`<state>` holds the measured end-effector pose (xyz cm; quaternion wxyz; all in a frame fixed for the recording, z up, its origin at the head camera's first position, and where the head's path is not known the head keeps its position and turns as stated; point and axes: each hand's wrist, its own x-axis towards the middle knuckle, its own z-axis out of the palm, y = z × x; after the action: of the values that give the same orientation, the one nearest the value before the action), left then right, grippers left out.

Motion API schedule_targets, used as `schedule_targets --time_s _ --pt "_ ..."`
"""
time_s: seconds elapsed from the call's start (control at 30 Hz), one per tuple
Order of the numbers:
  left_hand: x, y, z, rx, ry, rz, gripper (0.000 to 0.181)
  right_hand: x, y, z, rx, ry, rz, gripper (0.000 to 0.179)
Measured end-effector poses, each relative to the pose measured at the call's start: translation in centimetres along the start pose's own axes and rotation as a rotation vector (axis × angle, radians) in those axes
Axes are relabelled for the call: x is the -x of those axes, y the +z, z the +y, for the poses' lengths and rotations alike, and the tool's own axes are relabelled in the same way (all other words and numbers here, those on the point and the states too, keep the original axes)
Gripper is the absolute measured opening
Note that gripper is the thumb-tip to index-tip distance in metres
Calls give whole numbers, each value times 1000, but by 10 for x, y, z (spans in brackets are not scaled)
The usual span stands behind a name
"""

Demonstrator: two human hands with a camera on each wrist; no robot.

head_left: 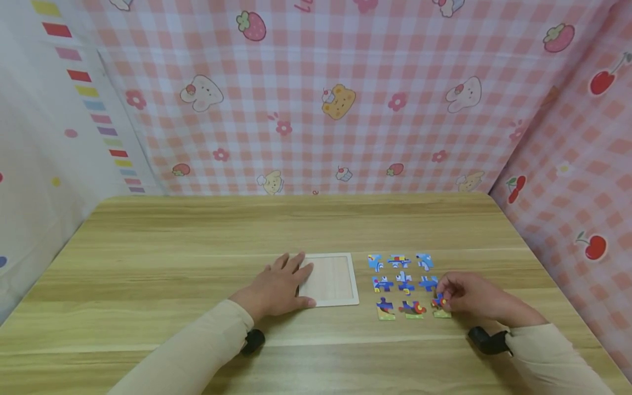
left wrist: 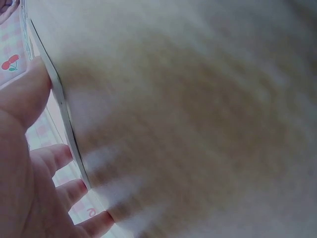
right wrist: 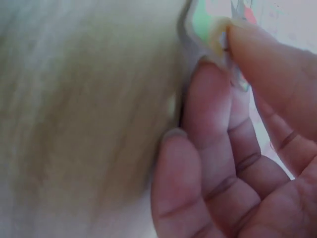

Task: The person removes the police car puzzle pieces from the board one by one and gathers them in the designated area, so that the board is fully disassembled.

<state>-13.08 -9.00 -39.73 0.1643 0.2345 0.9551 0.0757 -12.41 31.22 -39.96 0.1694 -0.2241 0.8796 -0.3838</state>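
Observation:
My left hand (head_left: 278,288) rests spread over the left side of a shallow wooden puzzle tray (head_left: 354,280), its thumb at the near edge and fingers at the far edge. The tray has a pale rim and a bare base. To its right, jigsaw pieces (head_left: 413,310) with blue, red and green printing lie apart in rows. At the near right corner of these rows, my right hand (head_left: 474,296) pinches a jigsaw piece (head_left: 438,302) between thumb and fingers. The right wrist view shows part of this piece (right wrist: 202,25), blurred, with the fingers hiding the remainder.
The wood-grain table (head_left: 163,263) extends around the tray and pieces. Behind it hangs a pink checked curtain (head_left: 306,71), with another printed cloth (head_left: 592,181) along the right side. Black wrist mounts (head_left: 254,341) sit below both hands.

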Motion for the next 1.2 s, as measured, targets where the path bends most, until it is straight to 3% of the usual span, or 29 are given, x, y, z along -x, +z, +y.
schedule_targets --time_s 1.2 --pt "2 -3 2 21 3 11 74 -2 6 -13 212 85 60 16"
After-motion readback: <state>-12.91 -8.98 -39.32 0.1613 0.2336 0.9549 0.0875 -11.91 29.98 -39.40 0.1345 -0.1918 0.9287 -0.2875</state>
